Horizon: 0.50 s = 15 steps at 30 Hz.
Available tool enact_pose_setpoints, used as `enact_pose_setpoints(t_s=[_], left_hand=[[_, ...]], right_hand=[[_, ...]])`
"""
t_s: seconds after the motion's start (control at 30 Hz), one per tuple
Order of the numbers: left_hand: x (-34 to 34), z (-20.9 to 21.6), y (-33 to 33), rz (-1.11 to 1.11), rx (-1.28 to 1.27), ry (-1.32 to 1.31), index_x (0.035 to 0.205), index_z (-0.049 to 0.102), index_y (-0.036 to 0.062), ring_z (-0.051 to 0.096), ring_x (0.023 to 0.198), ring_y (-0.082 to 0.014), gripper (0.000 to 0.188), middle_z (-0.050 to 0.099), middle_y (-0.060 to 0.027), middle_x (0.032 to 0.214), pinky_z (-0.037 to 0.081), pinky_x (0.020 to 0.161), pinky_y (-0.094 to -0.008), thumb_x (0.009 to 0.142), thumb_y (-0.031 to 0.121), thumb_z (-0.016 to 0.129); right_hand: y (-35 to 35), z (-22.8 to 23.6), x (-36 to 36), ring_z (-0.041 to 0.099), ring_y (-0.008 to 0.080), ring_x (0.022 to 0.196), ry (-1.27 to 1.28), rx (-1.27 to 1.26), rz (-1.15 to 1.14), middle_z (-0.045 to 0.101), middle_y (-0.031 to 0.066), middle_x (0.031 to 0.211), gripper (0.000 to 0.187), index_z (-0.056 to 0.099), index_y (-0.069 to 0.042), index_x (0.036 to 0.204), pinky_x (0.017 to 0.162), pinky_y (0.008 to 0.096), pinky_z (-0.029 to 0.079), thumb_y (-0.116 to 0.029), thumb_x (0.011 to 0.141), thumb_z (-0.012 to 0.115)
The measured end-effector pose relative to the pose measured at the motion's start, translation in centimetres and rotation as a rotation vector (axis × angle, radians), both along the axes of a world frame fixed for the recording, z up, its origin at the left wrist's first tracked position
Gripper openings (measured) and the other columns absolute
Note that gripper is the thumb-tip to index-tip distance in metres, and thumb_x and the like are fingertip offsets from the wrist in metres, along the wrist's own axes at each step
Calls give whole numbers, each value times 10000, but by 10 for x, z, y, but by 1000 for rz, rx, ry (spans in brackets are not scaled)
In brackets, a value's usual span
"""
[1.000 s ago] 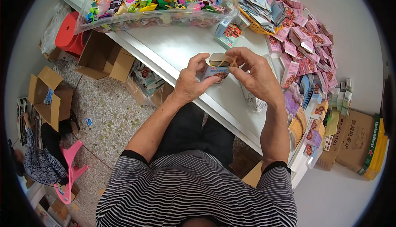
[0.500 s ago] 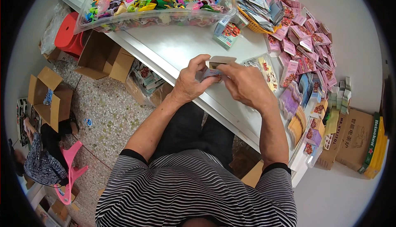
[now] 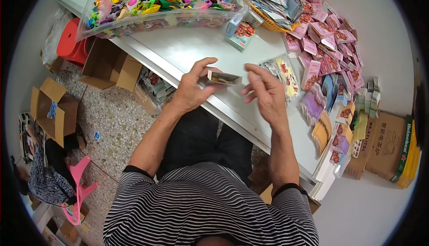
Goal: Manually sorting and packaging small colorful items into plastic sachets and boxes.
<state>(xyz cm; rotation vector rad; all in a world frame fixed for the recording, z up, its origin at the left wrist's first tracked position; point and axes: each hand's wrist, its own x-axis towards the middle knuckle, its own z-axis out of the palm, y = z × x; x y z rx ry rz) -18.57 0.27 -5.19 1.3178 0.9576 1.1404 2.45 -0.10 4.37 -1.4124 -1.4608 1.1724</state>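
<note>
- Small carton (image 3: 225, 75): mid-frame, over the near edge of the counter (image 3: 178, 47), mouth up toward the camera. Something tan inside, too small to identify.
- Left hand (image 3: 190, 89): fingers clamped on the carton's left end, thumb along the lower side, index raised off it.
- Right hand (image 3: 267, 96): just right of the carton, not touching. Fingers apart, nothing visible in them.
- Change: half a second ago right fingers were at the mouth; now they're clear. Carton has tilted too. My read: left hand alone carries it, right is free, mouth is unobstructed.
- Clear packet (image 3: 290, 81) with cream pieces: right of centre, flat on the counter, beyond the right hand.
- Purple stack (image 3: 314, 103) and orange stack (image 3: 321, 132): right side, fanned.
- Green carton (image 3: 241, 39): upper centre, on the counter, apart from both hands.
- Plastic tub (image 3: 174, 21): upper left to centre, heaped with small coloured toys.
- Yellow basket (image 3: 268, 22): upper right of centre, full of flat packets, against the pink cartons (image 3: 322, 29) piled upper right.
- Far left: cardboard box (image 3: 66, 118) with flaps up on the floor; co-worker (image 3: 49, 174) below it, beside a pink chair (image 3: 78, 179).
</note>
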Motion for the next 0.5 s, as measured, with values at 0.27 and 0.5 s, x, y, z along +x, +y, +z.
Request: enact_pose_setpoints(t_s=[0.27, 0.5], left_hand=[[1, 15, 7, -2, -63, 236, 1214, 626, 46, 653, 935, -113, 440, 698, -50, 1068, 543, 776, -262, 808, 9, 791], [-5, 22, 4, -62, 0, 59, 1259, 613, 29, 634, 1012, -123, 481, 698, -58, 1102, 506, 903, -292, 814, 51, 793]], right_hand=[[12, -40, 16, 646, 139, 783, 323, -111, 268, 672, 97, 1043, 345, 616, 33, 1290, 613, 261, 532, -176, 1016, 595], [20, -46, 10, 612, 123, 724, 453, -181, 213, 681, 96, 1012, 353, 625, 37, 1254, 585, 250, 500, -124, 944, 680]])
